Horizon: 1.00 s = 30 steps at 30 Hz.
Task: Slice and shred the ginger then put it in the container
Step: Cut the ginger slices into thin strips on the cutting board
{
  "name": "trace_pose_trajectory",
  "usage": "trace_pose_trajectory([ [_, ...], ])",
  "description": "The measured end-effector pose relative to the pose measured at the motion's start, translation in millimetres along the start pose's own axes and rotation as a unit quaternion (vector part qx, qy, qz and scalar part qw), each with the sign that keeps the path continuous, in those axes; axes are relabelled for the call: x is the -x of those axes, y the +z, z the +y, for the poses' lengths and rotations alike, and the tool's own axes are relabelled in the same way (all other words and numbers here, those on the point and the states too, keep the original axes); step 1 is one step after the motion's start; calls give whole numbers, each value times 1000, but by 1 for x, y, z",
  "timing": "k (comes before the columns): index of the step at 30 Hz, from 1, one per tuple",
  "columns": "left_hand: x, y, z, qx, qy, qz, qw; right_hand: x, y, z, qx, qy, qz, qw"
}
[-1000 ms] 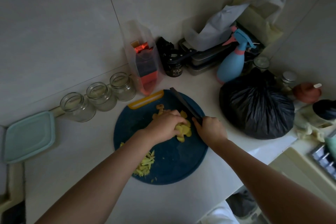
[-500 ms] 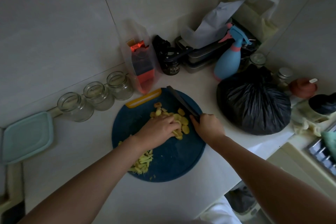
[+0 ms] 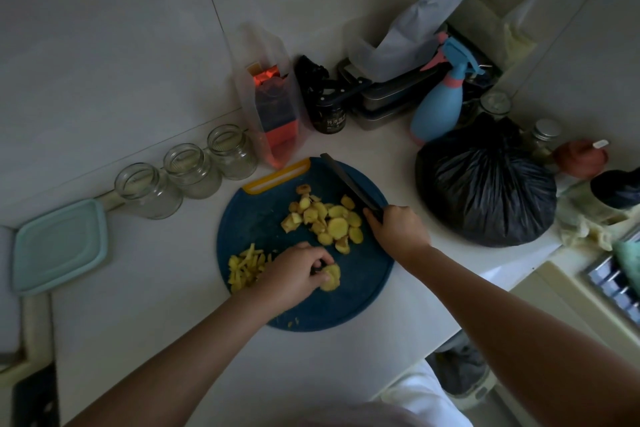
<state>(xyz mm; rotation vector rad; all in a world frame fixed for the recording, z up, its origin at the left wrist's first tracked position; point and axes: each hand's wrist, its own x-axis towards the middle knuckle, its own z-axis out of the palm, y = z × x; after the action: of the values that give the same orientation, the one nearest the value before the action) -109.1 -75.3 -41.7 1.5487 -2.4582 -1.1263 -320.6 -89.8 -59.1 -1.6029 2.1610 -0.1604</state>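
**White counter corner with ginger on a round blue board**

A white counter (image 3: pixel 145 305) meets tiled walls in a dim kitchen corner. A round blue cutting board (image 3: pixel 346 308) lies near the counter's front edge. Bare counter lies to the board's left, as far as a teal lid (image 3: pixel 59 246). Three glass jars (image 3: pixel 192 170) line the wall behind. A black bag (image 3: pixel 485 191) sits near the board's right rim.

Ginger slices (image 3: pixel 329 218) are heaped on the far half of the board, and ginger shreds (image 3: pixel 244 267) lie by its left edge. The left hand (image 3: pixel 294 272) has curled fingers pinching a small stack of slices (image 3: pixel 330 277) mid-board. The right hand (image 3: pixel 398 229) is wrapped round the knife (image 3: pixel 349 184) handle, with the blade pointing to the far rim.
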Motion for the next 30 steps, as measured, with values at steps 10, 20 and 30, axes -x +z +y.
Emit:
trace_pose_trajectory([
  [10,12,10,1,-34,53,37,997,3,-1,-1,-2,2,-5,1000],
  [20,8,5,0,-40,55,56,996,3,1,0,0,2,0,1000],
  [30,8,21,15,-116,-55,102,987,2,1,0,4,4,0,1000],
])
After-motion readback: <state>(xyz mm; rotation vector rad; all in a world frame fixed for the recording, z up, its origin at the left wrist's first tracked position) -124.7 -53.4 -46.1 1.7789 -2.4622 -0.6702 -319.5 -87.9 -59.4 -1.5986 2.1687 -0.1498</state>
